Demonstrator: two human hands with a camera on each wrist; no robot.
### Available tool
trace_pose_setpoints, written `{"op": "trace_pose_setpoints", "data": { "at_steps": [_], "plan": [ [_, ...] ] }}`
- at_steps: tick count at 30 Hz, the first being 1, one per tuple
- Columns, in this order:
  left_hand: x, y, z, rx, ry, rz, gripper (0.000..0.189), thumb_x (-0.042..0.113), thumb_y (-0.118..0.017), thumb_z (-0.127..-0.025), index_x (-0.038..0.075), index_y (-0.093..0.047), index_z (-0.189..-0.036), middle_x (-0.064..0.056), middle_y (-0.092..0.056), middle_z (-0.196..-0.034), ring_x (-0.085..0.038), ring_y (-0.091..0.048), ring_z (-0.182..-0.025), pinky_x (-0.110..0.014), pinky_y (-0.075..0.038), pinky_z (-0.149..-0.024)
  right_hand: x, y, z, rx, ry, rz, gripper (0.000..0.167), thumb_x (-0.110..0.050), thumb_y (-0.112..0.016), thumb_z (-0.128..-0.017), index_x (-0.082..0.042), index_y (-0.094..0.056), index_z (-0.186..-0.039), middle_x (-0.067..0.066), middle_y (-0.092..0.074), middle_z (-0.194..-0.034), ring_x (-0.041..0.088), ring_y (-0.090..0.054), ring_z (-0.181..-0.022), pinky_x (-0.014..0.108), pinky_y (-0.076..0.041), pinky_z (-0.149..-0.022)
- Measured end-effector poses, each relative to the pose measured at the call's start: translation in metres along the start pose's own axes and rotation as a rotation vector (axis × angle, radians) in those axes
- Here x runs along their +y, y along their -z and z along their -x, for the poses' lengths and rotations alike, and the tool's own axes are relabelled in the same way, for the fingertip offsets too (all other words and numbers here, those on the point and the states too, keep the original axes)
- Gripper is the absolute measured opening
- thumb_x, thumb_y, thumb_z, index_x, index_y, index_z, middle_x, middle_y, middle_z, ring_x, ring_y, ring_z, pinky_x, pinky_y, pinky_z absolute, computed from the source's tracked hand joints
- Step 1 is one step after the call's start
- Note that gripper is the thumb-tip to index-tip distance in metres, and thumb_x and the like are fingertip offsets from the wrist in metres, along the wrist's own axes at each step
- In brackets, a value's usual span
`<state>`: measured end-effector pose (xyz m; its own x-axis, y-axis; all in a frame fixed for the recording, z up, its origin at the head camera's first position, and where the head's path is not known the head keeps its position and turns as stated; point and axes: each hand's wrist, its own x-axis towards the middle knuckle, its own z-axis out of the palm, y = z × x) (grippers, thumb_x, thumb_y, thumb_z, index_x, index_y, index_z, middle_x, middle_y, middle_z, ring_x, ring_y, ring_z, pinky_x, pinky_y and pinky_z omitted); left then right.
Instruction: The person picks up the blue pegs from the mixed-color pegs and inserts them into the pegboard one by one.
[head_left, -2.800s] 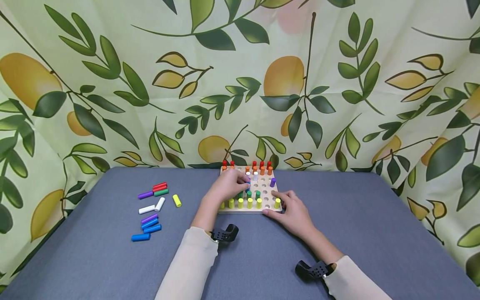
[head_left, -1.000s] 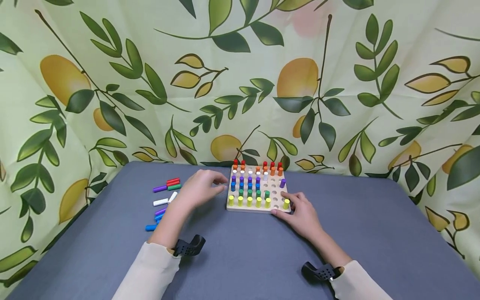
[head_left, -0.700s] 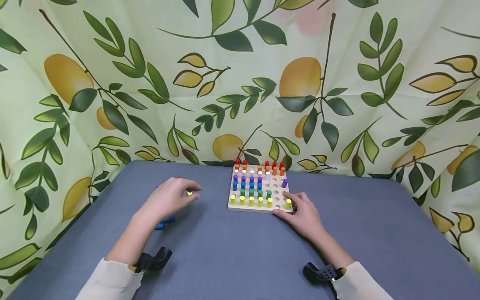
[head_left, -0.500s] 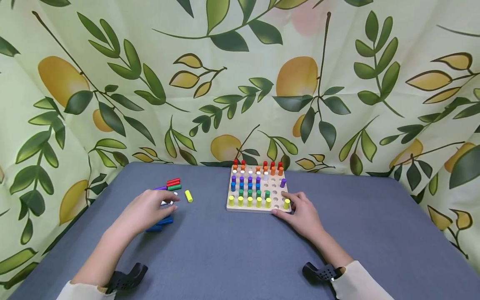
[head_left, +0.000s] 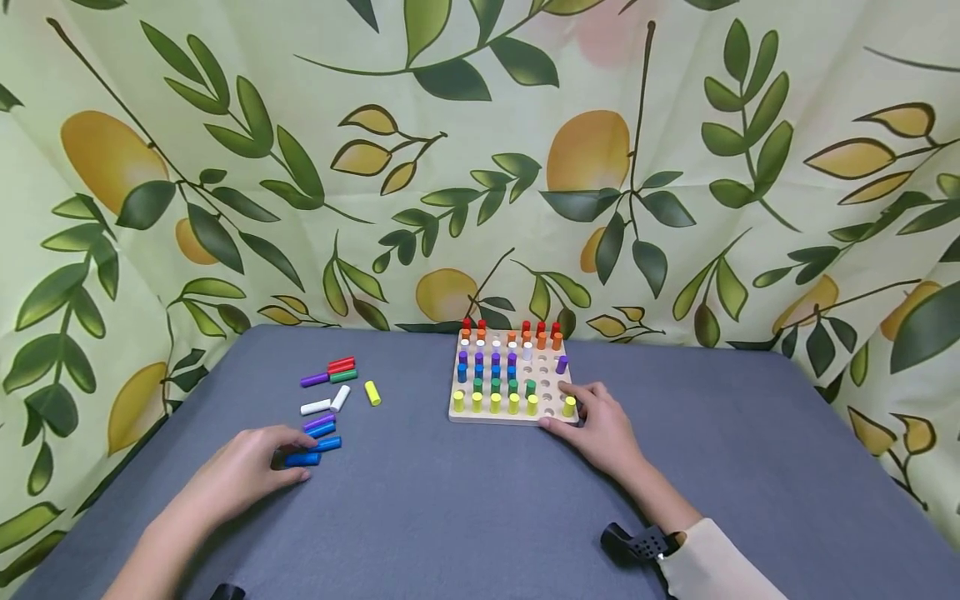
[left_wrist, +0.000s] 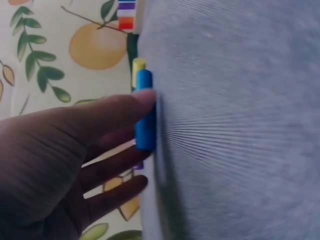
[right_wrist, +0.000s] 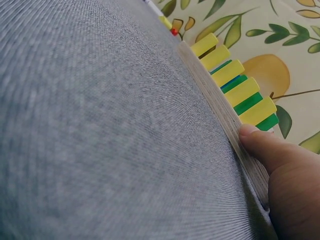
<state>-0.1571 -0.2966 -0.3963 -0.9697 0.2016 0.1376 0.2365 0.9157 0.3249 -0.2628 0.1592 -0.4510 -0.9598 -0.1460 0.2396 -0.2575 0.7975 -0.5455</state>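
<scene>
My left hand (head_left: pixel 243 468) is low over the loose pegs at left, thumb and index finger spread on either side of the nearest blue peg (head_left: pixel 303 459). In the left wrist view the thumb overlaps a blue peg (left_wrist: pixel 145 132) and the other fingers extend behind. My right hand (head_left: pixel 600 429) holds the front right corner of a wooden pegboard (head_left: pixel 491 419), its thumb (right_wrist: pixel 249 131) against the front edge. Upright pegs stand there in coloured rows: red, orange, white, purple, blue, green and yellow (head_left: pixel 495 403). Bare holes show toward the right side.
More loose pegs lie at left: two red (head_left: pixel 341 364), a green (head_left: pixel 343 377), purple (head_left: pixel 315 380), white (head_left: pixel 316 407), blue (head_left: pixel 326 444) and a yellow (head_left: pixel 372 393). Grey cloth (head_left: pixel 435 517) covers the table. A leaf-patterned curtain (head_left: pixel 480 192) hangs behind.
My left hand has left the board and travelled left and nearer, down to the blue pegs. The right hand keeps its place at the board's corner. The head view has shifted slightly.
</scene>
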Motion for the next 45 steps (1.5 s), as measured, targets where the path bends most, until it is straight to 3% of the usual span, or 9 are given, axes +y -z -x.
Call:
{"op": "trace_pose_setpoints", "data": {
  "at_steps": [5, 13, 19, 23, 32, 35, 41, 45],
  "plan": [
    [-0.003, -0.005, -0.005, 0.023, -0.003, -0.001, 0.021, 0.016, -0.084, -0.081, 0.017, -0.077, -0.100, 0.002, -0.076, -0.095, -0.013, -0.067, -0.085, -0.045, -0.058, -0.078, -0.002, 0.001, -0.001, -0.009, -0.014, -0.004, 0.073, -0.052, -0.081, -0.081, -0.012, -0.062, -0.139, 0.012, -0.058, -0.109, 0.018, -0.049, -0.081, 0.028, -0.035, -0.065],
    [-0.002, -0.011, -0.015, 0.084, -0.036, 0.002, 0.019, 0.014, -0.084, -0.080, 0.016, -0.077, -0.098, 0.009, -0.071, -0.081, -0.001, -0.056, -0.071, -0.027, -0.050, -0.064, -0.002, 0.001, -0.001, -0.014, -0.015, 0.000, 0.073, -0.052, -0.080, -0.081, -0.012, -0.062, -0.139, 0.012, -0.058, -0.109, 0.018, -0.049, -0.081, 0.028, -0.035, -0.066],
    [0.002, -0.016, -0.022, 0.123, -0.059, 0.013, 0.019, 0.012, -0.084, -0.080, 0.013, -0.077, -0.098, 0.008, -0.069, -0.077, 0.000, -0.055, -0.068, -0.026, -0.049, -0.062, 0.000, 0.000, -0.001, -0.011, -0.013, -0.002, 0.073, -0.053, -0.080, -0.081, -0.013, -0.062, -0.139, 0.012, -0.058, -0.110, 0.018, -0.049, -0.081, 0.028, -0.035, -0.066],
    [0.005, -0.018, -0.026, 0.140, -0.039, 0.005, 0.020, 0.012, -0.082, -0.082, 0.010, -0.076, -0.100, 0.007, -0.068, -0.075, -0.002, -0.053, -0.066, -0.025, -0.046, -0.060, 0.001, 0.000, -0.001, -0.009, -0.016, -0.001, 0.073, -0.053, -0.080, -0.081, -0.013, -0.062, -0.139, 0.012, -0.059, -0.110, 0.018, -0.050, -0.081, 0.028, -0.035, -0.066],
    [0.007, -0.026, -0.020, 0.234, 0.006, -0.011, 0.020, 0.008, -0.085, -0.077, 0.011, -0.073, -0.094, 0.003, -0.062, -0.082, -0.007, -0.054, -0.072, -0.026, -0.046, -0.061, -0.001, -0.001, 0.000, -0.004, -0.008, 0.003, 0.072, -0.052, -0.081, -0.081, -0.013, -0.062, -0.138, 0.012, -0.059, -0.111, 0.018, -0.050, -0.082, 0.028, -0.036, -0.067],
    [0.006, -0.027, -0.018, 0.238, 0.003, -0.022, 0.017, 0.007, -0.085, -0.077, 0.012, -0.074, -0.090, 0.004, -0.061, -0.079, -0.006, -0.053, -0.070, -0.025, -0.046, -0.060, -0.002, -0.002, 0.000, 0.005, 0.002, 0.000, 0.071, -0.050, -0.082, -0.081, -0.013, -0.063, -0.138, 0.012, -0.060, -0.110, 0.018, -0.050, -0.082, 0.028, -0.035, -0.066],
    [0.009, -0.025, -0.017, 0.210, -0.044, -0.045, 0.017, 0.009, -0.083, -0.080, 0.012, -0.077, -0.096, 0.005, -0.067, -0.082, -0.006, -0.060, -0.072, -0.029, -0.051, -0.064, -0.001, -0.001, 0.002, 0.029, 0.024, -0.004, 0.070, -0.048, -0.083, -0.079, -0.012, -0.064, -0.136, 0.010, -0.061, -0.107, 0.015, -0.048, -0.079, 0.027, -0.035, -0.066],
    [0.016, -0.024, -0.019, 0.242, -0.102, -0.032, 0.024, 0.008, -0.079, -0.084, 0.010, -0.078, -0.109, 0.000, -0.072, -0.094, -0.010, -0.063, -0.080, -0.034, -0.054, -0.070, -0.001, -0.001, 0.002, 0.030, 0.023, -0.006, 0.070, -0.049, -0.083, -0.079, -0.012, -0.064, -0.136, 0.010, -0.061, -0.107, 0.015, -0.048, -0.079, 0.027, -0.035, -0.066]
  ]
}}
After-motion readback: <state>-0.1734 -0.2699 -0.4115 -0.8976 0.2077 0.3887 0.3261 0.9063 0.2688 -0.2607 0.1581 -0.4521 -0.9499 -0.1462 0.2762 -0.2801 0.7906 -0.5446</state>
